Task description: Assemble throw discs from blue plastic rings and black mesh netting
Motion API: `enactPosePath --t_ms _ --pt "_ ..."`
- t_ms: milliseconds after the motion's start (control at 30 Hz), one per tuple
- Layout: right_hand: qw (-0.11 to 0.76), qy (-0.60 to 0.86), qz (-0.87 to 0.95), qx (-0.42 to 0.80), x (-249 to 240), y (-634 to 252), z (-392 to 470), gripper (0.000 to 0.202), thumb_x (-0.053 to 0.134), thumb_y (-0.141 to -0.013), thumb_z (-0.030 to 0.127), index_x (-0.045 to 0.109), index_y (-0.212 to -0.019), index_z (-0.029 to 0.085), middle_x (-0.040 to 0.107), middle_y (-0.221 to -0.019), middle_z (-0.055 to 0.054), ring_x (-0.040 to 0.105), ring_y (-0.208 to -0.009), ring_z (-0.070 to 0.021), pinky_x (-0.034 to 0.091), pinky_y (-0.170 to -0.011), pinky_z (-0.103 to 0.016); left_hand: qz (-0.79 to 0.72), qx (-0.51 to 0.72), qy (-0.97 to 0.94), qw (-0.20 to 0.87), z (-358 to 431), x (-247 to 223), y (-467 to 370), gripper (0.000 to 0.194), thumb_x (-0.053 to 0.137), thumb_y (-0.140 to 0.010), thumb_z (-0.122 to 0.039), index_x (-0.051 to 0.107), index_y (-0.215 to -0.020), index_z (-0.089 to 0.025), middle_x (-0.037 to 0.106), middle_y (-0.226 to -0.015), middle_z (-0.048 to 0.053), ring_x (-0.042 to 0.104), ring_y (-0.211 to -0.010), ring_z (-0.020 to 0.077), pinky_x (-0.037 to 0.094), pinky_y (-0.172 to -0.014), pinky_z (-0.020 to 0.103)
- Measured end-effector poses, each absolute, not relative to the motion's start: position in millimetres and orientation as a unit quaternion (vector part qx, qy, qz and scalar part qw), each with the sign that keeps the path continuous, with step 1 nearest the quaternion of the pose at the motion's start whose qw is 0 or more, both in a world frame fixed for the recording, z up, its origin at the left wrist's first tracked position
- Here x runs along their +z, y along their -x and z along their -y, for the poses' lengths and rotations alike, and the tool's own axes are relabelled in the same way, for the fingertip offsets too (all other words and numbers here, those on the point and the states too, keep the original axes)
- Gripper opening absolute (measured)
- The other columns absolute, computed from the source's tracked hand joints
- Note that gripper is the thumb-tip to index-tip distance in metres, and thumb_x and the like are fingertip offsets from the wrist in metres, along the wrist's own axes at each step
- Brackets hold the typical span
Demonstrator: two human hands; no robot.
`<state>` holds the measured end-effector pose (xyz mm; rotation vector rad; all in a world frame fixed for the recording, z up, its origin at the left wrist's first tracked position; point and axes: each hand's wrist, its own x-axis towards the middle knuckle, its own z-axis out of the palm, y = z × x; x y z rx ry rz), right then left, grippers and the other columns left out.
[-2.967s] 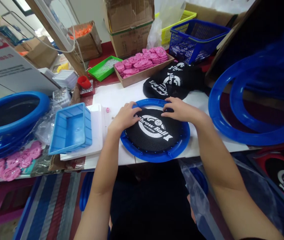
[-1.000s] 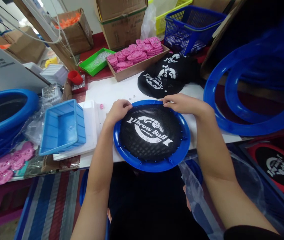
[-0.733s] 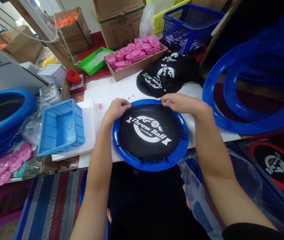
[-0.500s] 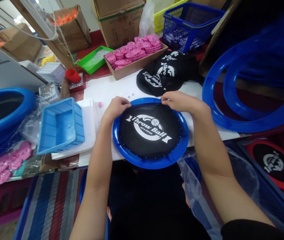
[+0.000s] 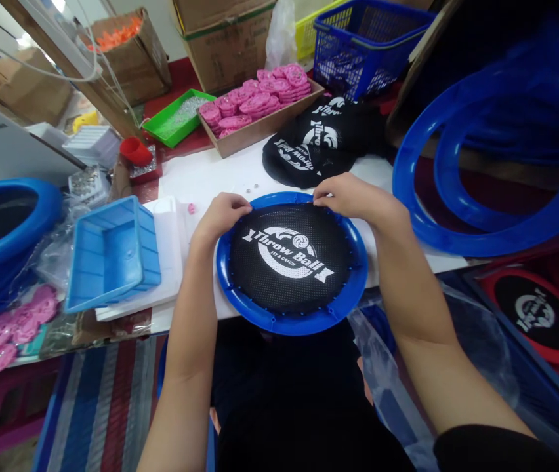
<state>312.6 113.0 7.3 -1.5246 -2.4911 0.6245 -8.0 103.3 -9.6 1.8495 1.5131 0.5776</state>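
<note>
A blue plastic ring (image 5: 292,322) lies at the near edge of the table, partly overhanging it. Across its opening is a round black mesh (image 5: 284,295) printed "Throw Ball", with small pegs showing around its border. My left hand (image 5: 226,213) pinches the mesh edge at the ring's upper left. At the upper right, my right hand (image 5: 341,195) pinches the same edge, thumb and fingers closed. Just beyond the ring, more black printed mesh discs (image 5: 304,147) are heaped on the white table sheet.
A light-blue bin (image 5: 112,252) stands to the left. Pink discs (image 5: 260,98) fill a cardboard tray behind, beside a green tray (image 5: 174,128). Large blue rings (image 5: 410,210) lean at the right. A red-rimmed disc (image 5: 538,314) sits lower right.
The whole view has shifted slightly, moving the scene a little left. Both hands keep their pinch on the mesh edge; the left hand sits marginally farther from the ring's centre.
</note>
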Motion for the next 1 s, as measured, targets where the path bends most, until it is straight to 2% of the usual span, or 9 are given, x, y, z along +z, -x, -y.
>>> enactPosePath --t_ms 233,433,533,700,800,1000 --pt "0.080 0.469 0.859 0.190 8 -309 -115 0.024 0.059 -0.095 0.014 0.083 -0.094 0.018 0.081 -0.108 -0.012 0.074 -0.103 -0.0266 0.053 -0.095 -0.038 -0.577 0.223 -0.714 0.327 -106 -14 12 0.014 0.068 -0.085 -0.027 0.080 -0.088 -0.020 0.081 -0.091 0.006 0.071 -0.088 0.0215 0.055 -0.091 0.039" --pt "0.100 0.485 0.833 0.246 14 -317 -114 0.021 0.061 -0.094 0.015 0.081 -0.096 0.019 0.081 -0.102 -0.007 0.073 -0.096 -0.0232 0.051 -0.084 -0.034 -0.572 0.222 -0.726 0.312 -102 -9 12 0.013 0.067 -0.087 -0.026 0.079 -0.088 -0.021 0.082 -0.094 0.006 0.072 -0.091 0.0222 0.055 -0.093 0.041" --pt "0.116 0.502 0.819 0.252 17 -321 -112 0.022 0.059 -0.094 0.015 0.081 -0.099 0.020 0.082 -0.103 -0.006 0.073 -0.096 -0.0227 0.051 -0.084 -0.033 -0.572 0.229 -0.739 0.273 -97 -4 8 0.013 0.067 -0.090 -0.026 0.079 -0.090 -0.022 0.083 -0.097 0.006 0.072 -0.090 0.0224 0.056 -0.092 0.041" --pt "0.106 0.499 0.812 0.284 21 -327 -111 0.014 0.067 -0.091 0.028 0.079 -0.094 0.021 0.081 -0.101 -0.006 0.073 -0.095 -0.0229 0.052 -0.084 -0.033 -0.543 0.225 -0.777 0.223 -91 -2 -5 0.011 0.067 -0.093 -0.024 0.078 -0.092 -0.023 0.082 -0.099 0.006 0.072 -0.091 0.0226 0.056 -0.093 0.040" --pt "0.085 0.491 0.818 0.287 22 -331 -111 0.019 0.068 -0.091 0.037 0.078 -0.091 0.021 0.081 -0.098 -0.006 0.072 -0.093 -0.0239 0.051 -0.082 -0.035 -0.527 0.207 -0.797 0.209 -90 -5 -8 0.009 0.068 -0.094 -0.023 0.077 -0.094 -0.023 0.081 -0.101 0.007 0.071 -0.094 0.0238 0.055 -0.095 0.042" --pt "0.115 0.484 0.817 0.290 23 -337 -109 0.026 0.064 -0.092 0.042 0.077 -0.097 0.021 0.081 -0.111 -0.008 0.073 -0.103 -0.0263 0.053 -0.089 -0.038 -0.521 0.202 -0.808 0.187 -90 -5 -8 0.008 0.066 -0.096 -0.022 0.074 -0.093 -0.022 0.077 -0.101 0.008 0.069 -0.097 0.0245 0.055 -0.096 0.043"
